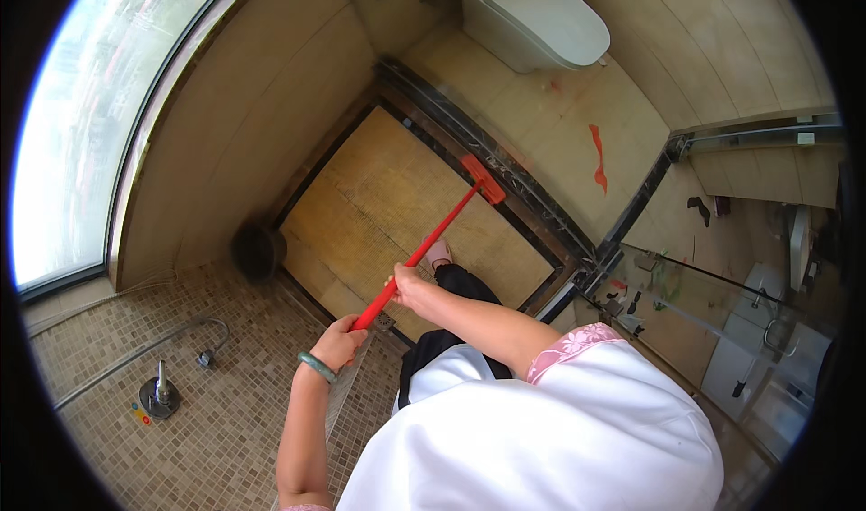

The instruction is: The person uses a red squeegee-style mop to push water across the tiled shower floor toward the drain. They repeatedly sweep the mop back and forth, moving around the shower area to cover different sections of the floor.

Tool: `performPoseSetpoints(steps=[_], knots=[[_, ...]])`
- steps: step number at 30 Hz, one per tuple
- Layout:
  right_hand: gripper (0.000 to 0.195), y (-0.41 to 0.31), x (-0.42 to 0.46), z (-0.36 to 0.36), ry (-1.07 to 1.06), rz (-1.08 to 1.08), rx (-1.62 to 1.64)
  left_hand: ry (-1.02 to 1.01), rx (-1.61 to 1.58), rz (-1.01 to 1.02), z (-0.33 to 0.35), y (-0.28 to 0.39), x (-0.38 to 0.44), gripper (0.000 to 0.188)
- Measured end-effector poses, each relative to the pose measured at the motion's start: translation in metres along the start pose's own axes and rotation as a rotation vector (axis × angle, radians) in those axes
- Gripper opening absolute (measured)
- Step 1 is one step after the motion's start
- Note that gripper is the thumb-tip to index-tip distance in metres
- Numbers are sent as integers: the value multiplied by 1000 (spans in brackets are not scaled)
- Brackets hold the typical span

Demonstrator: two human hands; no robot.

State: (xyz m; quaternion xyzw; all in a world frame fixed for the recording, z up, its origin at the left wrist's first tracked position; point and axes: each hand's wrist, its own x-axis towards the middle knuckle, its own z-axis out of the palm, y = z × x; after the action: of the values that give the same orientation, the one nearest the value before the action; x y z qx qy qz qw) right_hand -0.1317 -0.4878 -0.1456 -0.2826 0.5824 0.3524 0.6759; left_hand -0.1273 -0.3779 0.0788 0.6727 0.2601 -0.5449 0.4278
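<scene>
A red long-handled floor-cleaning tool (443, 225) slants across the ribbed yellow-beige shower floor (365, 173). My left hand (336, 344), below a green bangle (317, 367), is wrapped around the upper end of its handle. Farther down the same handle my right hand (406, 286) also grips it. The tool's flat rectangular head (483, 179) lies at the floor's far edge, beside the dark marble curb (514, 183). Whatever is on the underside of the head is hidden.
My pink shoe (438, 251) stands near the handle. A dark bucket-like container (258, 250) sits in the left corner. Beyond the curb are a white toilet (541, 20) and a red strip (598, 159). A glass panel (690, 308) stands right; a shower mixer (160, 397) is left.
</scene>
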Motion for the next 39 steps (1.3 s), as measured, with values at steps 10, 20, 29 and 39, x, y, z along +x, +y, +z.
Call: performPoseSetpoints(steps=[10,20,29,39], knots=[[26,-88,-6,97,-247,-232,-154,209,-21,166,-2,54,16,30],[19,-35,-53,-14,-277,110,4,-114,-79,-3,5,53,-48,34],[17,-42,-35,-57,-65,139,178,-264,73,-7,3,42,32,31],[18,-44,23,120,-120,-47,-137,-29,-161,24,-109,19,27,29]])
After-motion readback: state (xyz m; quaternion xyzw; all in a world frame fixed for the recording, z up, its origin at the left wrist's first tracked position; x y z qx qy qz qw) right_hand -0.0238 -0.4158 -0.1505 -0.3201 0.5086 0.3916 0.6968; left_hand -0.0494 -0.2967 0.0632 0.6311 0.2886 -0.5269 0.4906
